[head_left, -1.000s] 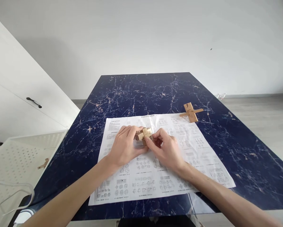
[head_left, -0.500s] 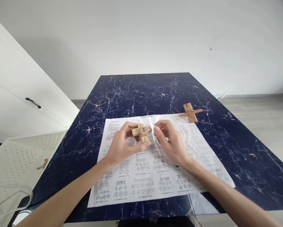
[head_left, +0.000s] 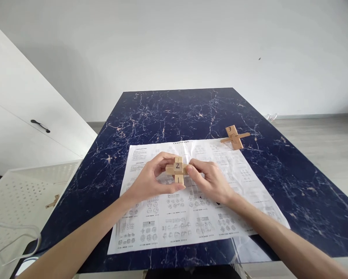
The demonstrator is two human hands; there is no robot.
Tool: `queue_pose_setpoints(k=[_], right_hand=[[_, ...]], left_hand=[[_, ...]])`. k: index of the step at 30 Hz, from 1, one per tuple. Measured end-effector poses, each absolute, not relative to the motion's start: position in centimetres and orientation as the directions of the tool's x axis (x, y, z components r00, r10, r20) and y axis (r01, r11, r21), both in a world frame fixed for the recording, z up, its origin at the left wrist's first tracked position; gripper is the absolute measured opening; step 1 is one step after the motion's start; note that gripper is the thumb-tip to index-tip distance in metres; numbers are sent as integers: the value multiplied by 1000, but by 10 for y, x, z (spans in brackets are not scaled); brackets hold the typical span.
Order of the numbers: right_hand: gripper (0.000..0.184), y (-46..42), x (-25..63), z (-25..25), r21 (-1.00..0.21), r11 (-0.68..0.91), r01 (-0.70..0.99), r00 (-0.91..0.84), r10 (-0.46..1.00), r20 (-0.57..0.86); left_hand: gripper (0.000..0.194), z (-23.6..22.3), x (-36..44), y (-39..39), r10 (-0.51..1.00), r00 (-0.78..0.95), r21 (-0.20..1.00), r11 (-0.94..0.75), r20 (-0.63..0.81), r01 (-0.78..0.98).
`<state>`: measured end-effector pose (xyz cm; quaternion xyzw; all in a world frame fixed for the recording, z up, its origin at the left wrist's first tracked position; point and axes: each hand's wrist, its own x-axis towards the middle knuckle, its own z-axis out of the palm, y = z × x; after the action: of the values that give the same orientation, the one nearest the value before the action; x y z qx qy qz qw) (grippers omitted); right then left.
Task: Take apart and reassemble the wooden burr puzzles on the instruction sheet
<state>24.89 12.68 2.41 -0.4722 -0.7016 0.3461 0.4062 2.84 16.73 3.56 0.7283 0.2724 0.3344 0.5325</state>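
A small wooden burr puzzle (head_left: 178, 169) of interlocking blocks, marked with "2" and "1", is held above a printed instruction sheet (head_left: 185, 243). My left hand (head_left: 153, 174) grips it from the left, thumb on the near block and fingers round the far side. From the right, my right hand (head_left: 210, 178) pinches the block end that sticks out that way; its curled fingers hide the tip. Beyond my right hand, a second wooden puzzle (head_left: 235, 137), a cross of flat pieces marked "3", lies at the sheet's far right corner.
The dark blue marble-patterned table (head_left: 174, 116) stretches away toward a white wall. A white perforated surface (head_left: 25, 193) at the left carries another wooden piece (head_left: 53, 201) and a white cable (head_left: 17, 228). A white cabinet (head_left: 31, 97) stands at the left.
The puzzle has turned from tilted to square-on and come slightly nearer. My right hand, beside its right end before, has closed on that end.
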Motion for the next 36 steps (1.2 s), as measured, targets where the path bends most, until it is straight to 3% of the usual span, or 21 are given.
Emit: queue_pose_setpoints(k=[9, 14, 17, 21, 25, 31, 36], right_hand=[[50, 124, 244, 27, -950, 131, 282, -194, 978, 77], [54, 127, 242, 25, -979, 45, 199, -96, 995, 27], [58, 134, 245, 24, -993, -109, -49, -38, 993, -108], [45, 147, 257, 23, -857, -229, -462, -9, 967, -254], [32, 157, 269, 19, -703, -179, -689, 56, 953, -298], [27, 160, 273, 18, -592, -88, -801, 106, 953, -285], [34, 155, 267, 25, -639, -204, -741, -57, 968, -244]], left_hand=[[63, 31, 29, 168, 729, 593, 888, -457, 342, 48], [67, 31, 29, 169, 789, 579, 914, -365, 204, 176], [78, 32, 30, 169, 839, 531, 928, -284, 118, 242], [61, 35, 33, 170, 888, 452, 931, -228, 78, 287], [45, 37, 36, 170, 911, 412, 915, -193, 33, 355], [40, 37, 34, 171, 914, 405, 906, -156, -18, 393], [37, 36, 34, 172, 918, 397, 903, -150, -24, 402]])
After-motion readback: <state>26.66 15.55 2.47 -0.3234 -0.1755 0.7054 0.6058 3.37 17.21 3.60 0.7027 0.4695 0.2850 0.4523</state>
